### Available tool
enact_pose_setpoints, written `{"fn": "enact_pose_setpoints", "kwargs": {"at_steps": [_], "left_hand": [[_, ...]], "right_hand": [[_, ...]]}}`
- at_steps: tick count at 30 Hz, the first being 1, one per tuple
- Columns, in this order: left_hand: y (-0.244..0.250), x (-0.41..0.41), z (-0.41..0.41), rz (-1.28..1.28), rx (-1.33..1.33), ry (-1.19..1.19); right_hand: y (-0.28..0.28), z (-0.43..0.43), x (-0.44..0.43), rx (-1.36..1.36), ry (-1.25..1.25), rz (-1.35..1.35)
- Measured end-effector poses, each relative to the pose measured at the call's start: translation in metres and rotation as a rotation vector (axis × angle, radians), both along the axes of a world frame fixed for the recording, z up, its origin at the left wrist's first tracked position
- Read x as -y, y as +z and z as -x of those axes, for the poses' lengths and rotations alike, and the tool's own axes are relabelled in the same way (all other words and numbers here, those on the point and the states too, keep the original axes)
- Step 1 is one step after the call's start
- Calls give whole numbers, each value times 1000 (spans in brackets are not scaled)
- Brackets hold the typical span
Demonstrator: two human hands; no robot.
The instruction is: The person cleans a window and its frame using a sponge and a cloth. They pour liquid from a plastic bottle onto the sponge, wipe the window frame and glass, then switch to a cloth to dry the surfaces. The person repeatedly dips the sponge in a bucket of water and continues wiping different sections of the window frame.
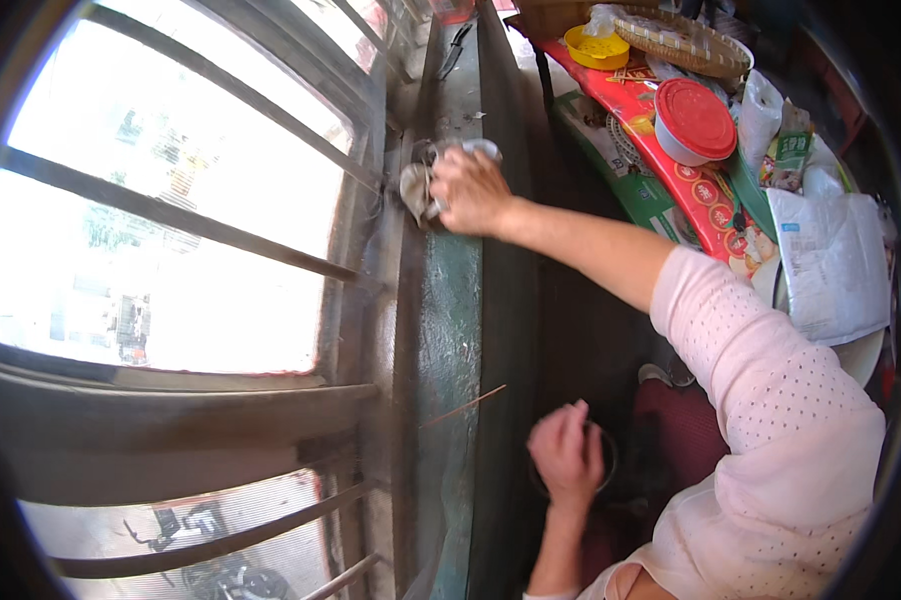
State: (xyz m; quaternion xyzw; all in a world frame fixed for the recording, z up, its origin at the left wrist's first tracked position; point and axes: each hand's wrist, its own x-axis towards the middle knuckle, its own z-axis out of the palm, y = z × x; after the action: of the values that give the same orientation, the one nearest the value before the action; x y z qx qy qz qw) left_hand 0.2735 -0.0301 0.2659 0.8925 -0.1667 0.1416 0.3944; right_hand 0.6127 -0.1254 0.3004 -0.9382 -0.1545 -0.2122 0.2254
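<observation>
My right hand (471,191) grips a crumpled greyish-beige cloth (417,189) against the green-painted window sill (450,315), close to the upright frame. A whitish, rounded thing (482,147) shows just beyond the fingers; its kind is unclear. Lower in view, my left hand (568,454) hangs over the dark area beside the sill, fingers partly curled and blurred. A dark round rim (612,459) shows behind it; whether the hand touches it cannot be told. A thin brown stick (465,406) lies across the sill between the hands. A black-handled knife (455,51) lies at the sill's far end.
Barred window (195,217) along the left. At right, a table with a red patterned cover (709,206) holds a red-lidded tub (695,120), a yellow bowl (597,48), a woven tray (683,41) and a white plastic package (829,262). A red container (452,9) stands beyond the knife.
</observation>
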Motion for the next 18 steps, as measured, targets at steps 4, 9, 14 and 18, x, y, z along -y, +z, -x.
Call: {"fn": "enact_pose_setpoints", "kwargs": {"at_steps": [4, 9, 14, 18], "left_hand": [[64, -26, -74, -358, 33, 158], [54, -38, -101, -611, 61, 345], [57, -41, -109, -525, -186, 123], [51, -46, -108, -464, -140, 90]], "right_hand": [[2, 83, -21, 210, 288, -35], [-7, 56, -7, 410, 290, -45], [24, 4, -4, -188, -211, -281], [-6, 70, -29, 188, -19, -19]]}}
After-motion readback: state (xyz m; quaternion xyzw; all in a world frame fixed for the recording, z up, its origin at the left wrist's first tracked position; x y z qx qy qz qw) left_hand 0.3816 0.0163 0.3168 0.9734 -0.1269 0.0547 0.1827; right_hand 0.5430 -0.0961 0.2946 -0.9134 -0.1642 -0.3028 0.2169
